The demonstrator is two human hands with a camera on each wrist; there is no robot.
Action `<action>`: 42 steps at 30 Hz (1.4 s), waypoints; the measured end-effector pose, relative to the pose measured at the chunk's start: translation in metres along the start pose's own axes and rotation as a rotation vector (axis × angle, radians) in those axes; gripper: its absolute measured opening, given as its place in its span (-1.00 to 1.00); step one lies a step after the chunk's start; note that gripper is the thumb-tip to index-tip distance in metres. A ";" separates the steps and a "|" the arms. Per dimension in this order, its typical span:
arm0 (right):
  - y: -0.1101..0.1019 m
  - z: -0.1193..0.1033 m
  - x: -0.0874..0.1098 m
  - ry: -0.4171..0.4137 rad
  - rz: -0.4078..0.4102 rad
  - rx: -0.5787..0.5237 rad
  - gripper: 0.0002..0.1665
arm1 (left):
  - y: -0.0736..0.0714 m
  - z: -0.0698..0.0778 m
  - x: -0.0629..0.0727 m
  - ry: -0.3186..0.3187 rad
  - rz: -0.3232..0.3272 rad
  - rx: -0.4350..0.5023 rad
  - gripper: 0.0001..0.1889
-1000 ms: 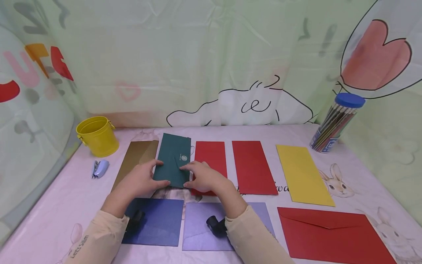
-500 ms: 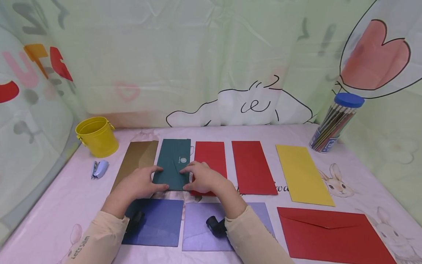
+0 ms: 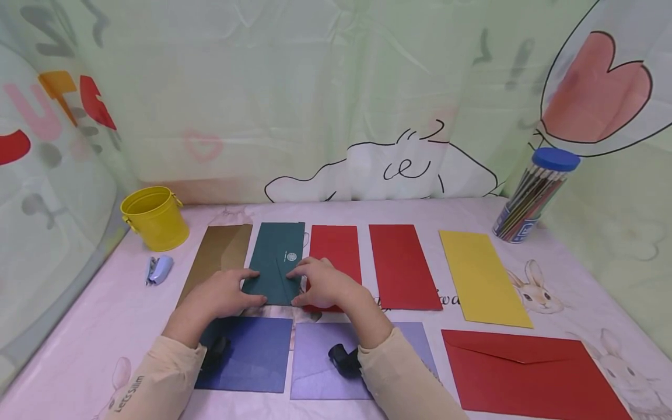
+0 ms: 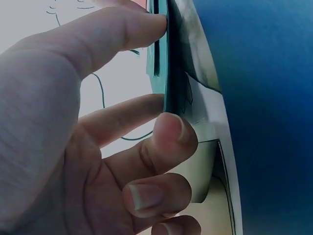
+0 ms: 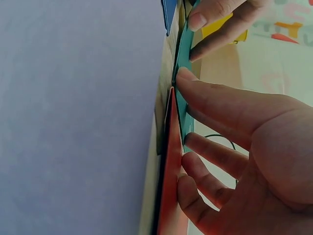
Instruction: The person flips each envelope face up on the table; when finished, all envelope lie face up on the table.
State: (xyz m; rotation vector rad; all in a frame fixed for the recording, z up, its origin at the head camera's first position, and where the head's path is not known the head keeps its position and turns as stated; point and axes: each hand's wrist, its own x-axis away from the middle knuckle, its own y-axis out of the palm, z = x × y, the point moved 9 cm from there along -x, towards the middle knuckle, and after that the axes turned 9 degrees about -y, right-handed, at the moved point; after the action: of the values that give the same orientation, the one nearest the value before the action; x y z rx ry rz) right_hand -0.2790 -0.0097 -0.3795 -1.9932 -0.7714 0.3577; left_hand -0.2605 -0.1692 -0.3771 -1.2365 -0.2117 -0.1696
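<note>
We are touching a flat, rectangular dark-green envelope (image 3: 274, 252) with left hand (image 3: 226, 290) and right hand (image 3: 328, 284), fingers loosely extended, not grasping; it is lying, round pale emblem (image 3: 291, 256) upward, between a brown envelope (image 3: 220, 248) and a smooth red envelope (image 3: 336, 242).

Touches the thin teal paper envelope (image 4: 162, 58) with thumb and one finger of the bare left hand (image 4: 88, 161), bending other fingers (image 4: 159, 191) just below that envelope, with a broad flat blue sheet (image 4: 274, 117) to its right.

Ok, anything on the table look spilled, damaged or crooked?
Nothing stands out: no spill or damage shows, and the green envelope lies in line with its row. The pencil jar and yellow bucket lean outward, probably lens distortion.
</note>
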 end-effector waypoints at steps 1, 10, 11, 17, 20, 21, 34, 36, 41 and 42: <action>0.000 0.000 0.000 0.000 -0.001 0.000 -0.29 | 0.000 0.000 0.000 0.001 0.000 0.000 -0.29; 0.001 -0.001 0.001 0.001 0.005 -0.002 -0.33 | 0.003 -0.001 0.000 -0.004 -0.007 -0.001 -0.30; 0.001 -0.001 0.001 0.005 0.006 0.000 -0.33 | 0.002 -0.001 0.000 -0.007 -0.007 0.001 -0.30; 0.001 -0.001 0.000 0.008 0.002 -0.007 -0.31 | 0.000 0.000 0.000 -0.011 0.006 0.009 -0.30; 0.001 -0.001 0.000 0.004 -0.008 -0.021 -0.30 | 0.000 0.004 0.001 0.018 0.017 0.027 -0.32; 0.000 -0.001 0.001 0.003 -0.010 -0.026 -0.30 | 0.000 0.007 0.002 0.032 0.024 0.035 -0.33; -0.028 0.017 0.030 0.047 0.036 -0.038 -0.25 | 0.006 0.059 0.000 0.236 0.051 0.268 -0.27; -0.033 0.023 0.037 0.069 0.050 -0.029 -0.24 | 0.006 0.063 -0.001 0.242 0.055 0.263 -0.24; -0.041 0.042 0.053 0.124 0.071 -0.029 -0.21 | 0.010 0.074 -0.004 0.233 0.044 0.263 -0.19; -0.042 0.045 0.057 0.130 0.074 -0.034 -0.21 | 0.011 0.078 -0.005 0.232 0.041 0.265 -0.18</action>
State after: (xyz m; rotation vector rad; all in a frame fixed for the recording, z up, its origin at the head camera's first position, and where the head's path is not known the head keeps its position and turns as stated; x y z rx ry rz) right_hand -0.2758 0.0726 -0.3643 -2.0583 -0.6272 0.2561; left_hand -0.2678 -0.0920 -0.3643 -0.9478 -0.0062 -0.2396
